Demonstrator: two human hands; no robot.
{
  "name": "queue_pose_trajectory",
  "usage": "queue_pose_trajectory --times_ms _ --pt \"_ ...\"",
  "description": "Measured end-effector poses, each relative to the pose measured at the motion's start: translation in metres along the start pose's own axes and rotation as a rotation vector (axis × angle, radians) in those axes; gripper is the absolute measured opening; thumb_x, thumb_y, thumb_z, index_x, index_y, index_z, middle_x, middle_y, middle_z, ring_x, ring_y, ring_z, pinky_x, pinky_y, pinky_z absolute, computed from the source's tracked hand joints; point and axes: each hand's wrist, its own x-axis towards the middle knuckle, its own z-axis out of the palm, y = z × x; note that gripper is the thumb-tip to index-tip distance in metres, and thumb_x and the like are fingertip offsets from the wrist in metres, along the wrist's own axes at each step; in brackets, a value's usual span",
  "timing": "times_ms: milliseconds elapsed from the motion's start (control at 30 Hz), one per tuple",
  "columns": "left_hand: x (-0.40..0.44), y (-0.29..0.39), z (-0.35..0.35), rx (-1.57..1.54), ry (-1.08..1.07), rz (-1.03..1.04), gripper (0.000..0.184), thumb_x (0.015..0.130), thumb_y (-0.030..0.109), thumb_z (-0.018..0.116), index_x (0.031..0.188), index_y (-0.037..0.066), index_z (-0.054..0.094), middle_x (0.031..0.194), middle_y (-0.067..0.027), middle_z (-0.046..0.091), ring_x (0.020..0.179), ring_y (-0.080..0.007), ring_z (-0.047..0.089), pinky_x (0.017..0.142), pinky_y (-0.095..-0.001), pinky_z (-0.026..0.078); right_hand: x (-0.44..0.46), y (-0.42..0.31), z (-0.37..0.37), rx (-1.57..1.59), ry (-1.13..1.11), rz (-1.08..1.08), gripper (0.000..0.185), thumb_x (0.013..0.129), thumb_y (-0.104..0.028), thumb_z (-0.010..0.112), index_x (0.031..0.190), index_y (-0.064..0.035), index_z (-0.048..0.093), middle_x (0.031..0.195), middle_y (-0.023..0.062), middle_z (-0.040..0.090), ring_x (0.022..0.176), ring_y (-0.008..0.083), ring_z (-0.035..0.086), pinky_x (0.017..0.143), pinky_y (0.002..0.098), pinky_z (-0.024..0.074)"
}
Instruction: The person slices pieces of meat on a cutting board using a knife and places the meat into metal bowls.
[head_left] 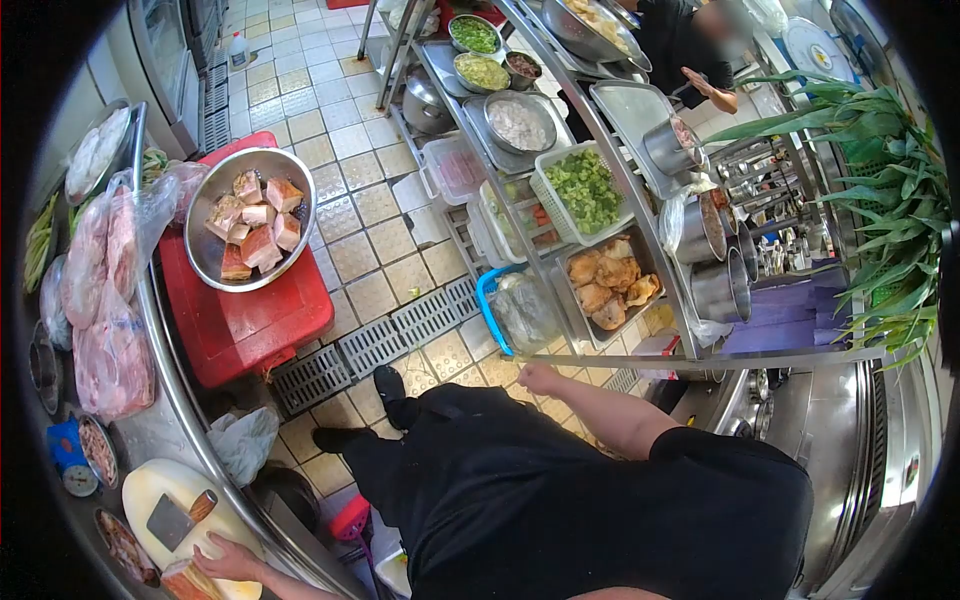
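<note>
My left hand [230,560] rests at the edge of a slab of pork [190,582] on the pale round cutting board [150,480], fingers apart and touching the meat. Just beyond it on the board lies a cleaver [170,522] with a wooden handle, and no hand is on it. My right hand [540,378] hangs at my other side with its fingers curled closed, near the end of the steel rack [600,358]; nothing shows in it. A steel bowl [306,225] of pork chunks [262,228] sits on a red box [200,330] ahead of me.
Bagged meat [110,340], a blue scale [70,455] and bowls share the counter. Trays of chopped greens [583,190] and browned meat pieces [610,280] fill the rack on my right. A floor drain [375,345] crosses the tiles. Another person [670,50] stands beyond the rack.
</note>
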Motion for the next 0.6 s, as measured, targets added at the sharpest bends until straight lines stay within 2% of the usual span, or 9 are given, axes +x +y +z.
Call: queue_pose_trajectory --times_ms 433,500,600 --pt "0.001 0.004 -0.004 0.027 0.003 0.028 0.051 0.092 0.040 0.072 0.127 0.004 0.063 0.131 -0.0175 0.059 0.128 -0.0357 0.050 0.110 -0.0473 0.041 0.002 0.001 0.001 -0.013 -0.012 -0.045 0.017 0.085 -0.021 0.069 0.079 -0.0059 0.069 0.073 0.0074 0.070 0.066 0.0181 0.065 0.066 0.0365 0.0531" --pt "0.002 0.009 -0.007 0.026 0.005 0.021 0.051 0.092 0.040 0.072 0.127 0.004 0.063 0.132 -0.0176 0.058 0.128 -0.0357 0.050 0.110 -0.0474 0.041 0.003 0.000 -0.001 -0.058 -0.061 0.004 0.025 0.090 -0.027 0.068 0.088 -0.0019 0.069 0.081 0.0085 0.071 0.072 0.0179 0.070 0.069 0.0368 0.0548" --pt "0.002 0.011 -0.009 0.008 -0.022 -0.002 0.049 0.093 0.037 0.071 0.126 0.001 0.062 0.134 -0.0206 0.057 0.132 -0.0374 0.048 0.112 -0.0494 0.039 0.006 0.004 0.001 -0.073 -0.047 -0.028 0.025 0.090 -0.027 0.068 0.088 -0.0021 0.069 0.080 0.0086 0.071 0.072 0.0179 0.070 0.069 0.0369 0.0546"
